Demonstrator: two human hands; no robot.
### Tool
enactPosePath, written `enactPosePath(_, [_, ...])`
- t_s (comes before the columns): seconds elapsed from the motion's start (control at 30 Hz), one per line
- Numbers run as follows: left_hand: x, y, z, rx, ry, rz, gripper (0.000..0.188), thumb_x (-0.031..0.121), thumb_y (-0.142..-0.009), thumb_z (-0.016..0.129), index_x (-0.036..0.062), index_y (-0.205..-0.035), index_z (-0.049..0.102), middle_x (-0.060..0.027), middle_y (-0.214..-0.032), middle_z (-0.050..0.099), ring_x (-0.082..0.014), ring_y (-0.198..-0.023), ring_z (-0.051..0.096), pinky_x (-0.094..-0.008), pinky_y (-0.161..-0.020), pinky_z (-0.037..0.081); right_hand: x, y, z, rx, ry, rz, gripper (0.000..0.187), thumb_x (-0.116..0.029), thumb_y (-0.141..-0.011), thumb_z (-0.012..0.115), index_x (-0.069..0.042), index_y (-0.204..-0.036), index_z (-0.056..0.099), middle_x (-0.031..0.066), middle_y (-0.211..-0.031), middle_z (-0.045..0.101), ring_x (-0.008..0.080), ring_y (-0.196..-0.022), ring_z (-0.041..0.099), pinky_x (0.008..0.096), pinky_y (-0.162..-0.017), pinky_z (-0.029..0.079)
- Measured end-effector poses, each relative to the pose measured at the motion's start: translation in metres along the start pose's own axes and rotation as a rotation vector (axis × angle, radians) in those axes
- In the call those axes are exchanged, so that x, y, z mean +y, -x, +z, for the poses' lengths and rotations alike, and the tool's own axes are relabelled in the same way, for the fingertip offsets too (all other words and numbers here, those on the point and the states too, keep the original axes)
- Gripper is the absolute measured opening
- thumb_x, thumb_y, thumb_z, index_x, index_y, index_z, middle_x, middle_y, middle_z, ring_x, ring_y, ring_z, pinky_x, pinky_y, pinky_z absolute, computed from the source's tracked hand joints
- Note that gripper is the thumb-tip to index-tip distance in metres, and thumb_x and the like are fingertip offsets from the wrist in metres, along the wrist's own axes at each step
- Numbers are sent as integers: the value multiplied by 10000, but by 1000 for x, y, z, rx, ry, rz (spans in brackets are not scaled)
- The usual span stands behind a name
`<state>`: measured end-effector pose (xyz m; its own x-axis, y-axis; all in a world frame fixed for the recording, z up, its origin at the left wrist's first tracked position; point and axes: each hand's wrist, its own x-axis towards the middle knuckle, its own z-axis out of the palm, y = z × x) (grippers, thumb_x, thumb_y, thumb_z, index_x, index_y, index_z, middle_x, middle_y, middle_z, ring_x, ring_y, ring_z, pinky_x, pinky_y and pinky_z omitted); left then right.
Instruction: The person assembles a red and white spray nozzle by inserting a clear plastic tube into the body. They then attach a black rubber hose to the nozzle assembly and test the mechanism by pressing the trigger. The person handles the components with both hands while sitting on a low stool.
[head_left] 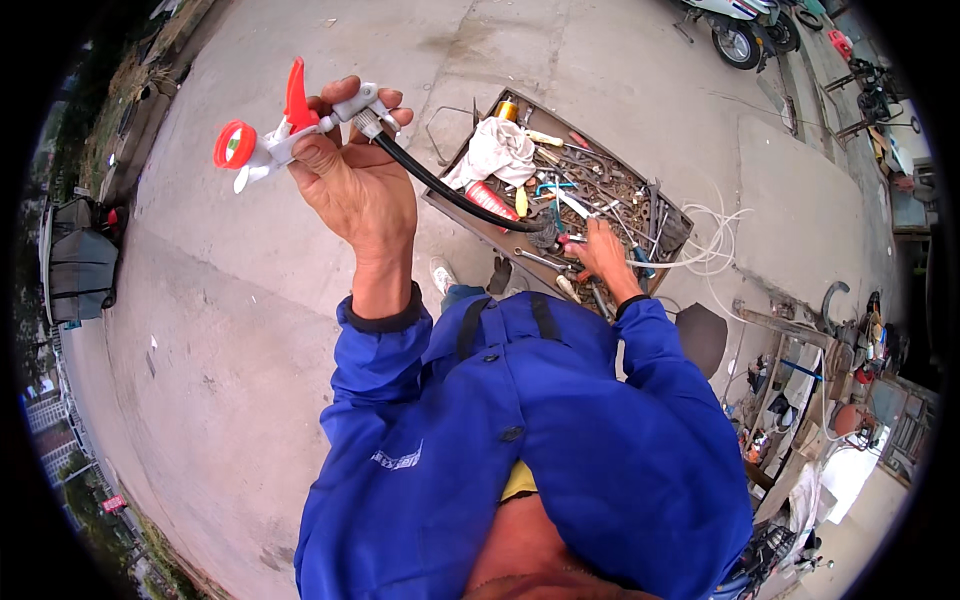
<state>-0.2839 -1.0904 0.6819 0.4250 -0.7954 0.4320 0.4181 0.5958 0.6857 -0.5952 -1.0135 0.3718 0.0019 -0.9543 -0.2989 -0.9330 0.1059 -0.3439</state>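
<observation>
Raised at the upper left, my left hand (360, 190) grips a grey plastic spray nozzle (285, 145) by its fitting. The nozzle has a red lever (298, 95) pointing up and a red ring (234, 145) at its outer end. From the fitting, a black hose (440, 187) curves down to the right toward the tool tray (468, 216). Over the tray's near right part is my right hand (606, 258), its fingers closed on a small red-handled tool (568, 239). The rest of that tool is hidden among the others.
Wrenches and other loose tools fill the tray, with a white rag (498, 150) and a red can (492, 200) at its left. Clear tubing (715, 240) coils on its right. A motorcycle (738, 40) stands at the back right; a cluttered rack (800, 370) is at the right.
</observation>
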Motion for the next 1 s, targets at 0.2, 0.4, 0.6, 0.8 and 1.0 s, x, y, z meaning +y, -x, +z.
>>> enactPosePath(0.2, [-7, -13, 4, -32, 69, -40, 486, 524, -1006, 580, 106, -1252, 540, -105, -1225, 637, -341, -977, 678, -407, -756, 601, 35, -14, 83, 26, 274, 22, 563, -339, -794, 873, -17, -1166, 600, 200, -1190, 580, 396, -1069, 668, 470, -864, 586])
enactPosePath(0.4, [9, -16, -8, -11, 53, -8, 466, 507, -1023, 567, 117, -1273, 527, -99, -1238, 629, -326, -984, 668, -399, -768, 580, 47, -10, 81, 75, 474, -136, 339, -249, -809, 831, -66, -1009, 627, 110, -1080, 581, 285, -994, 686, 376, -757, 616])
enactPosePath(0.6, [5, -17, -7, -6, 86, -12, 472, 510, -1018, 576, 120, -1279, 527, -91, -1239, 625, -323, -1005, 661, -402, -777, 570, 74, -31, 109, 148, 555, -207, 121, -185, -976, 575, -93, -957, 650, 89, -1008, 596, 245, -909, 704, 373, -680, 612])
enactPosePath(0.8, [-4, -20, -2, 31, 69, 39, 536, 522, -1026, 560, 83, -1329, 500, -102, -1213, 623, -310, -959, 671, -393, -733, 563, 81, -33, 121, 86, 550, -185, 148, -195, -967, 586, -68, -976, 661, 117, -1013, 625, 279, -875, 721, 380, -688, 620])
enactPosePath(1.0, [-7, -28, 3, 15, 71, 17, 486, 531, -1009, 581, 130, -1276, 517, -79, -1220, 619, -300, -964, 644, -368, -732, 532, 86, -35, 131, 33, 567, -175, 195, -222, -993, 556, -75, -992, 683, 116, -1009, 642, 271, -889, 725, 394, -691, 621])
